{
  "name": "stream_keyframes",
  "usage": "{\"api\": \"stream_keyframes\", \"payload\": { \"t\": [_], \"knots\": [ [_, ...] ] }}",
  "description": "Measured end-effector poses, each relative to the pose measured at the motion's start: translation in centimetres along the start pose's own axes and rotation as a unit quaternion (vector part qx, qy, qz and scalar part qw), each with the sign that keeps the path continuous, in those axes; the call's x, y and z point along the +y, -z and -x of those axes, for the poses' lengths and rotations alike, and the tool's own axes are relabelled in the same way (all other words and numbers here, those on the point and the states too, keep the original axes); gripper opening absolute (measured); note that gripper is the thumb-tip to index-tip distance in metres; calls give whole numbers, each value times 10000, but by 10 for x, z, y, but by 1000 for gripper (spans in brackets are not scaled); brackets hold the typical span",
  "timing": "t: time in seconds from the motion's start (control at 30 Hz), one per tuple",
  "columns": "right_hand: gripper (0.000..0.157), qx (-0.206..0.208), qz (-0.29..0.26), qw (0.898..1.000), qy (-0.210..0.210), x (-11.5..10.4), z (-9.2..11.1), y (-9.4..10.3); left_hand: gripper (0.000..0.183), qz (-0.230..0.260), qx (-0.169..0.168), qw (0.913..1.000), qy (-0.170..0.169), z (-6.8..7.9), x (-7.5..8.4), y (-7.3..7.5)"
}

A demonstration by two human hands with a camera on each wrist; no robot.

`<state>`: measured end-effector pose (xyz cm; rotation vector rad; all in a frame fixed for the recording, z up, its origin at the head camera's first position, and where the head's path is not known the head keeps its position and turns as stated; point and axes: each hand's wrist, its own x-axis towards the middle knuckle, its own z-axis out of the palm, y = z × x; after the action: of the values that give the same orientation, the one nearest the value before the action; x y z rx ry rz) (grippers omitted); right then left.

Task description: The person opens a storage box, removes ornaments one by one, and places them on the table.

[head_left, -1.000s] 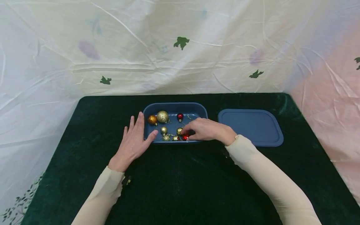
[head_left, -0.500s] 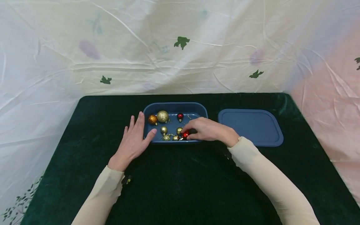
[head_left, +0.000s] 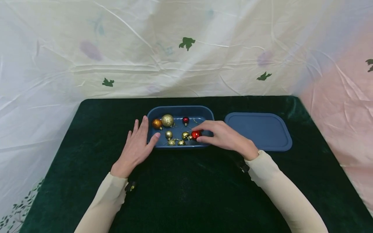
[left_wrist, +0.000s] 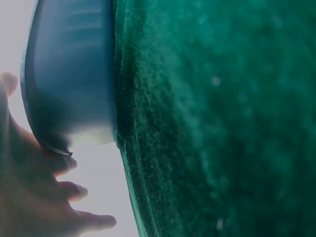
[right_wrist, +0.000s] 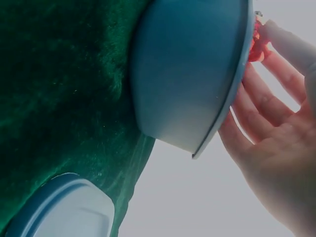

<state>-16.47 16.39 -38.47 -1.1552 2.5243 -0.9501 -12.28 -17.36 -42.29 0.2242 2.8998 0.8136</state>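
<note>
Green tabletop (head_left: 186,181), blue box (head_left: 180,106) near far edge: pinching red bauble (head_left: 196,135) with right hand (head_left: 226,136), resting left hand (head_left: 135,148), fingers kinda spread, on box's left rim.

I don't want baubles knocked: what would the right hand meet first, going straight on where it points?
Probably the shiny gold bauble just beyond the red bauble that the right hand holds, though it might pass above; depth is unclear.
</note>
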Motion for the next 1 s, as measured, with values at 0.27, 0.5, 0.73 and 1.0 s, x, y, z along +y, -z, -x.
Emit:
{"api": "stream_keyframes", "payload": {
  "t": [0.27, 0.5, 0.73, 1.0],
  "knots": [
    [41, 538, -105, 9983, -192, -7, 21, 4, 95, 0, -27, 10000, 33, 2, 1, -1],
    [40, 883, -89, 9957, -265, -11, 39, 3, 87, -26, -65, 10000, -3, 3, 2, 0],
    [40, 1110, -48, 9933, -320, -17, 56, 2, 84, -139, -40, 9998, -102, 5, 1, 0],
    [39, 1264, -53, 9915, -313, -20, 74, -2, 76, -238, -28, 9996, -122, 4, 1, 0]
  ]
}}
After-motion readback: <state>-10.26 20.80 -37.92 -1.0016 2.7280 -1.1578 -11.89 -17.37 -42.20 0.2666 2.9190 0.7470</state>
